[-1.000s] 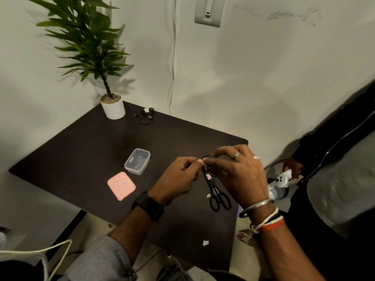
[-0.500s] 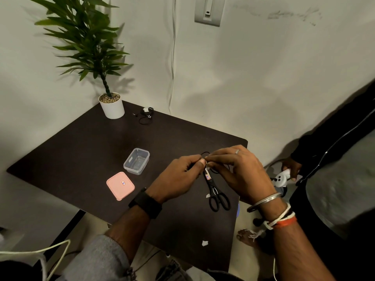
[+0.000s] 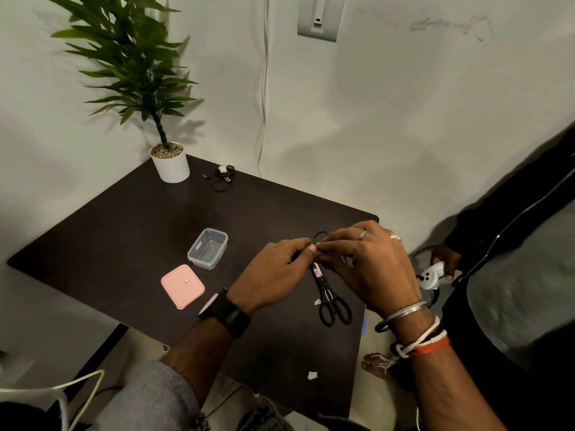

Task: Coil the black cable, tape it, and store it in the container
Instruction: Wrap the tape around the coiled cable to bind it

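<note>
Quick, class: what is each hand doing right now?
Left hand: pinched shut on the black cable.
Right hand: fingers closed on the same black cable.

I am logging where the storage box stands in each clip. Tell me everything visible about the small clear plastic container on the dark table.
The small clear plastic container is a rectangular tub with rounded corners and see-through walls, standing upright and open on the dark table. It looks empty. Its pink lid lies flat beside it on the near side, apart from it. Neither hand touches it; the left hand works to its right.
</note>
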`<move>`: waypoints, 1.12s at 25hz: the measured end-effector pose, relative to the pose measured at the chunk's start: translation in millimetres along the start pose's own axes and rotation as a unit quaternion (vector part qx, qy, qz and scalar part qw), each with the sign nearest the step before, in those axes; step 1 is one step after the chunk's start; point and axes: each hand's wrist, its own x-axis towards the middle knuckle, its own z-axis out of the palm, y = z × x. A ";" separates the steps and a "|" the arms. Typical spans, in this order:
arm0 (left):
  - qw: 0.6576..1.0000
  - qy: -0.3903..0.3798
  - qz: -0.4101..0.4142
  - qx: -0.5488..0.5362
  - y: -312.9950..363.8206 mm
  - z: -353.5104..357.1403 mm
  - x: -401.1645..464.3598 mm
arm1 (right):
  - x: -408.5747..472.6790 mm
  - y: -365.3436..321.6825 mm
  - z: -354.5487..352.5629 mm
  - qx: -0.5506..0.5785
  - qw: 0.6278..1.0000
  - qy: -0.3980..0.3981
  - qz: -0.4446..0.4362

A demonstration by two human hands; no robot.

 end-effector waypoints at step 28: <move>0.998 -0.010 0.050 0.042 -2.3 -6.4 -4.5 | 1.4 -4.2 -4.5 -0.044 0.997 -0.001 -0.056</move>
